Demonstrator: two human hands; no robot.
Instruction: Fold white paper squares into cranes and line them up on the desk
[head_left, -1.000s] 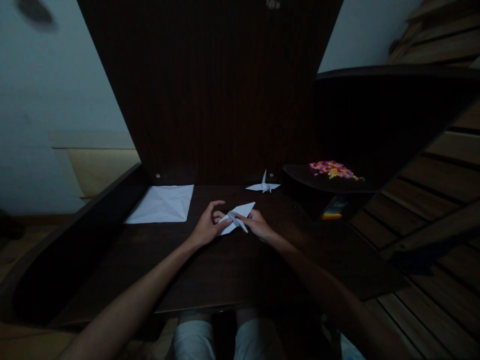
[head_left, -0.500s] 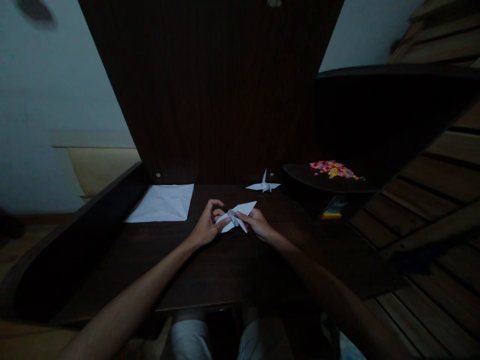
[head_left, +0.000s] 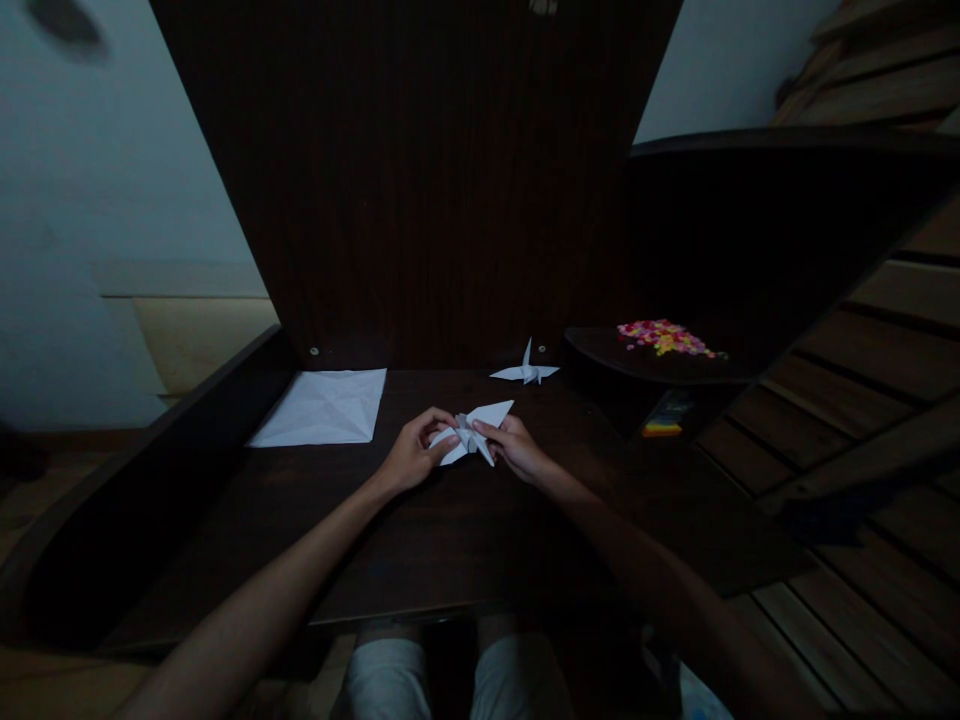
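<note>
Left hand [head_left: 409, 458] and right hand [head_left: 516, 447] pinched a part-folded crane [head_left: 472, 436]; one crane [head_left: 526, 372] stood finished, a creased sheet [head_left: 322, 407] lay unfolded on worktop [head_left: 420, 540].

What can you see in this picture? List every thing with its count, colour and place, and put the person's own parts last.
half-folded paper figure: one, white, middle of the desk, pinched between both hands.
finished paper crane: one, white, at the back of the desk, right of centre.
creased paper sheet: one, white, flat on the desk at back left.
heap of small bits: one, pink, yellow and red, on the side shelf at right.
side shelf: one, dark, right of the desk.
desk: one, dark wood, with a tall back panel.
left hand: one, holding the figure's left end.
right hand: one, holding its right side.
</note>
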